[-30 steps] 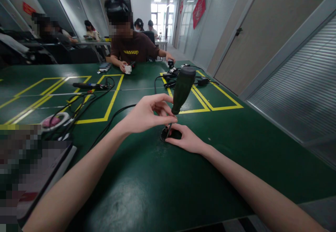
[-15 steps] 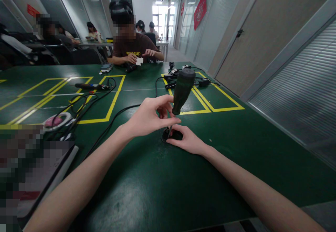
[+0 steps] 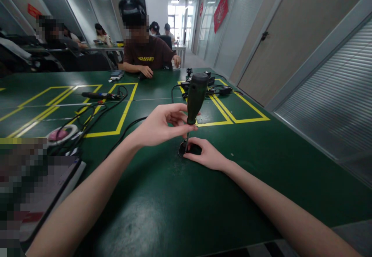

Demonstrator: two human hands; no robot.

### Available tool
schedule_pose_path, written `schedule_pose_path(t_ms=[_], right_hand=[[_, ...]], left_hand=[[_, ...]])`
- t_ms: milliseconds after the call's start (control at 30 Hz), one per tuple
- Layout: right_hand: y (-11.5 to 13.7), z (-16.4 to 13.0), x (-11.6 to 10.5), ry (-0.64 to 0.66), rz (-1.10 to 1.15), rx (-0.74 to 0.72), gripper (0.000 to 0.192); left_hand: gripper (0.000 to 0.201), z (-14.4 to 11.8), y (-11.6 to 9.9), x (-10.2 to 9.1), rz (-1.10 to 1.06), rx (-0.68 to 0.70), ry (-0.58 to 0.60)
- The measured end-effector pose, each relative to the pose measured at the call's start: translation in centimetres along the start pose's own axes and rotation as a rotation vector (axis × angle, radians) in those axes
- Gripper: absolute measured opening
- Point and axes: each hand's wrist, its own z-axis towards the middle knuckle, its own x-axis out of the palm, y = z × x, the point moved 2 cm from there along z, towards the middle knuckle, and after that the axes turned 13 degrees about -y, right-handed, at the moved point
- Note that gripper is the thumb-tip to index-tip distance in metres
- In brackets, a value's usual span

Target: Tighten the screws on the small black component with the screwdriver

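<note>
Two hands: left hand pinches near-upright screwdriver; right hand clasps black part directly beneath tip.

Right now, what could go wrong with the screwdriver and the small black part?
The left hand pinches the screwdriver only at the handle's base, so the tall handle may tip and the tip slip off. The right hand steadies the small black part close to the tip, so a slip could jab its fingers.

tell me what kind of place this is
Probably a shared workshop or assembly room: a long green table with yellow taped work zones, cables and tools, a screwdriver in use, and other people working behind.
</note>
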Motion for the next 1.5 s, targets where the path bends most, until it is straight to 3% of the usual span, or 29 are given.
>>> schedule_pose_path(t_ms=[133, 700, 1500], right_hand=[[-0.05, 0.0, -0.06, 0.003, -0.012, -0.001, 0.02], [0.09, 0.05, -0.04, 0.005, -0.006, 0.0, 0.02], [0.15, -0.01, -0.06, 0.009, 0.007, 0.008, 0.021]], left_hand=[[0.02, 0.01, -0.02, -0.19, -0.037, -0.036, 0.036], [0.019, -0.02, -0.18, 0.13, 0.081, 0.002, -0.044], [0.033, -0.06, 0.3, 0.07, 0.047, 0.016, -0.108]])
